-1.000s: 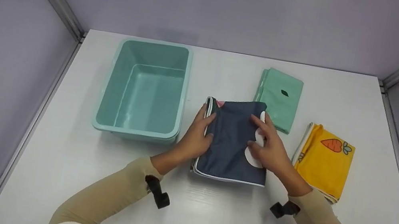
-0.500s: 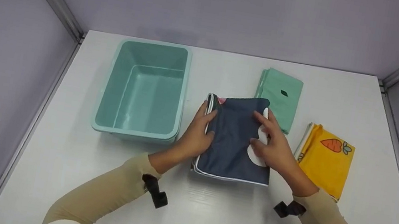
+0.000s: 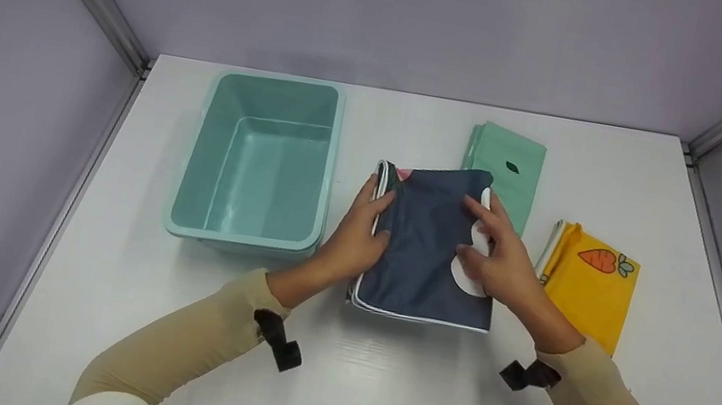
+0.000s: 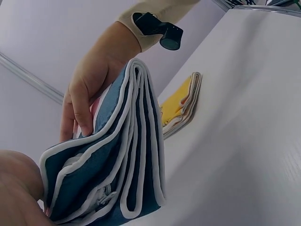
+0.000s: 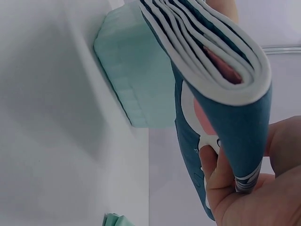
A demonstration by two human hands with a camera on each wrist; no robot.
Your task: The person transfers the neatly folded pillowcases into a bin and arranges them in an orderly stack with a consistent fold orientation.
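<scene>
Two hands hold one folded navy-blue cloth with white piping and a white-and-pink print [image 3: 424, 242], centre of the head view, on the white tabletop [image 3: 373, 395]. Left hand [image 3: 351, 237] grips the cloth's left edge, thumb on top, fingers under the stacked layers; this clamps the folds together so they do not fan out. Right hand [image 3: 501, 266] pinches the right side, fingers over the white print. In the left wrist view the cloth [image 4: 113, 160] is raised off the table at its far side, many piped layers visible, with the right hand's fingers [image 4: 80, 110] curled over the top. Right wrist view confirms thumb [image 5: 214, 174] against the printed face.

Pale green rectangular plastic bin [image 3: 259, 156], left of centre, open side up, just beside the left hand. Folded mint-green cloth [image 3: 505, 172] at upper right of centre, partly overlapped by the navy cloth's corner. Folded yellow cloth with a carrot print [image 3: 589, 285] at right, near the right wrist.
</scene>
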